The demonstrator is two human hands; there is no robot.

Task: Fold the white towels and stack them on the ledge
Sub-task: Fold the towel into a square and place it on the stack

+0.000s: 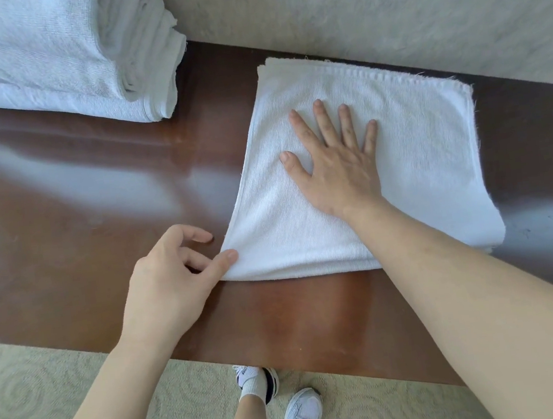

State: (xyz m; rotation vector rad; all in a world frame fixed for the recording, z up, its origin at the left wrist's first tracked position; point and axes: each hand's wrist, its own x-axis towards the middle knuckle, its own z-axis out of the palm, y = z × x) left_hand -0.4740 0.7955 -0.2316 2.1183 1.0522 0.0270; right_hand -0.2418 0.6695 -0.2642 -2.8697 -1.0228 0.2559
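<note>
The towel (399, 147) I am working on lies flat on the dark wooden ledge (95, 202), folded into a thick rectangle with its far edge close against the wall (349, 15). I can see several layers along the near edge, so I judge it has been folded more than once and needs at most one more fold, or only squaring up.

My right hand (339, 164) lies spread on the middle of the towel, fingers straight and palm down. I take this as pinning the cloth so the layers do not slide on the glossy wood.

My left hand (172, 276) is at the near left corner. Its thumb lies on top of the corner and the fingers curl beside the edge; whether they reach under the cloth I cannot tell, but it looks like a light pinch meant to draw the corner into line or lift it for a fold.

To the far left on the same ledge sits the stack of folded towels (54, 55), well apart from this one. I expect this towel belongs on top of it.

Below the ledge are pale patterned carpet (64, 388) and my shoes (298, 417).
</note>
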